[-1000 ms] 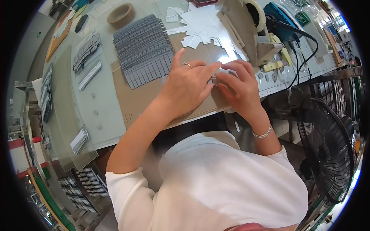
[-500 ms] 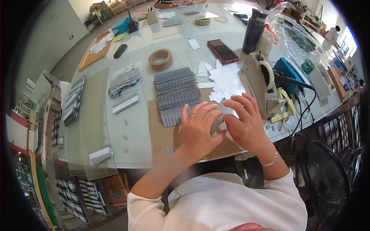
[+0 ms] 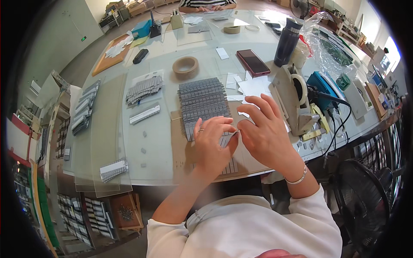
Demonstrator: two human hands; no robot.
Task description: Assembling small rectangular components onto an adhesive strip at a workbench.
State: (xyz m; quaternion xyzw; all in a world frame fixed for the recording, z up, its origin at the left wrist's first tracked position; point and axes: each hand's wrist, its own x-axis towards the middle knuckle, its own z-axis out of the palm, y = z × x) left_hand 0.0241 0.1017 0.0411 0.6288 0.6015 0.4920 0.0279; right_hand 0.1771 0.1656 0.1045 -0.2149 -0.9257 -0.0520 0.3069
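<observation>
A small grey segmented strip [image 3: 225,139] shows between the thumb and fingers of my left hand [image 3: 211,144], which is closed on it. Close beside it, my right hand [image 3: 267,139] has its thumb and index finger pinched together at the strip's right end; what lies between those fingertips is too small to make out. Behind my left hand lies a wide mat of grey segmented strips [image 3: 202,99] on a brown board [image 3: 183,161]. More grey strips [image 3: 229,167] sit near the table's front edge, partly hidden by my hands.
White paper pieces [image 3: 254,84], a phone [image 3: 253,62] and a dark bottle [image 3: 287,43] lie beyond my hands. A tape dispenser [image 3: 297,103] stands right, a tape roll [image 3: 185,68] behind the mat. Strip bundles [image 3: 145,89] lie left. Another person's hands [image 3: 211,7] rest at the far edge.
Both hands have tightened, and my right thumb and index finger have come together near my left fingertips. The grey strips near the front edge now show more. The view has shifted slightly.
</observation>
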